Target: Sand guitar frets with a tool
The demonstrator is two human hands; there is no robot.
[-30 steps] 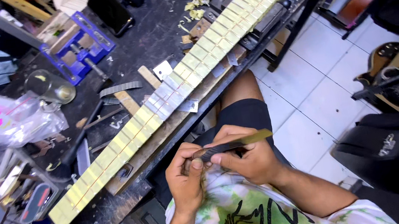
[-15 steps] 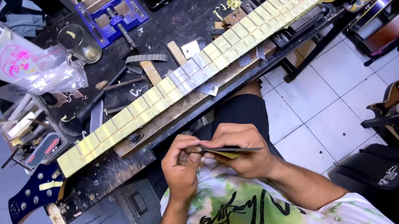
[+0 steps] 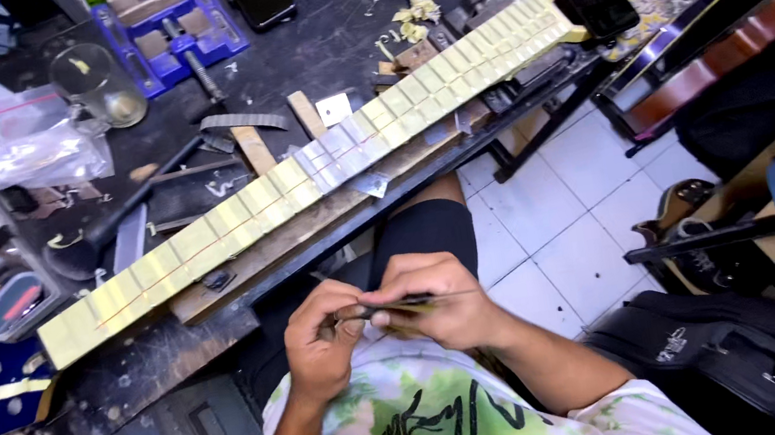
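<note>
Both hands hold one thin metal strip (image 3: 410,302) at lap level, in front of the desk (image 3: 125,365). Left hand (image 3: 319,343) – grip pinched on its near end; right hand (image 3: 445,300) – grip closed along its middle. The taped guitar neck (image 3: 302,184) lies beyond, on the desk. Risk: strip is slender – uneven finger pressure could bend it or let it slip to the tiled floor (image 3: 560,223).

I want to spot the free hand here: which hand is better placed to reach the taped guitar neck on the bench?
Probably the left hand: it lies nearer the guitar neck and grips only the end of the thin tool, which the right hand steadies.
</note>
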